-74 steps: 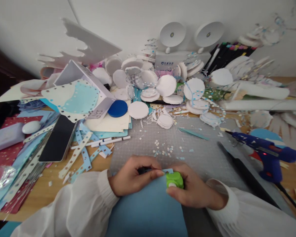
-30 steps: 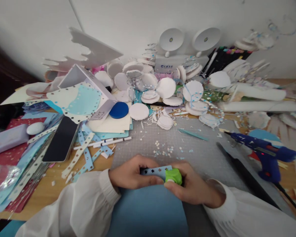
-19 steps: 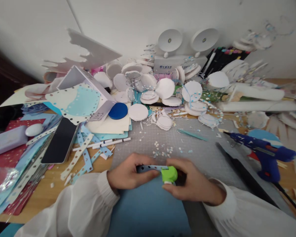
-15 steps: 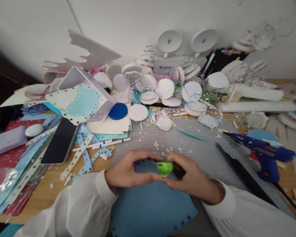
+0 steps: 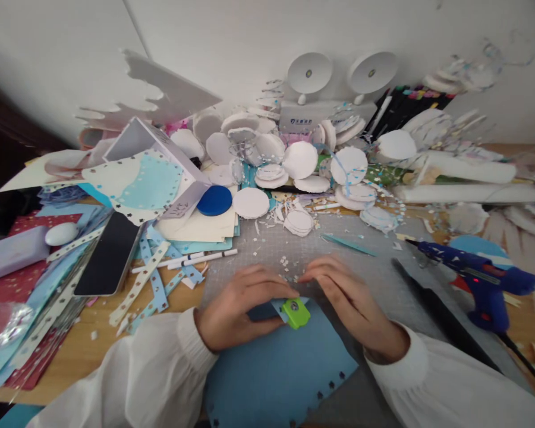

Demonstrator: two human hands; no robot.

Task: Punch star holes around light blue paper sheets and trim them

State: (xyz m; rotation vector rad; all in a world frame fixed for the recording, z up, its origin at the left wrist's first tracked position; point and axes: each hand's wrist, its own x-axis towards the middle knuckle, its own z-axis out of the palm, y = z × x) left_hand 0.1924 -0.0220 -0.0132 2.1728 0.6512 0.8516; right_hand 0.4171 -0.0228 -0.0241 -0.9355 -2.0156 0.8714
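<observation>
A blue sheet of paper [image 5: 271,368] with small shaped holes along its edges lies in front of me, over the cutting mat. My left hand [image 5: 243,306] is closed, fingers and thumb gripping a small green craft punch [image 5: 296,314] at the paper's upper edge. A corner of the paper lies against the punch. To the right, my right hand [image 5: 350,306] holds nothing; its fingers are stretched out, slightly blurred, apart from the punch. Tiny paper cutouts [image 5: 284,261] are scattered on the mat beyond my hands.
A blue glue gun [image 5: 477,276] and a long black tool [image 5: 428,309] lie on the right of the grey cutting mat [image 5: 289,244]. White foam discs [image 5: 301,159] crowd the back. A phone [image 5: 107,255], punched strips [image 5: 138,282] and stacked papers [image 5: 35,315] are at left.
My right hand has let go of the green punch and moved slightly right. The punch has turned in my left hand, now showing its top face with a round metal centre.
</observation>
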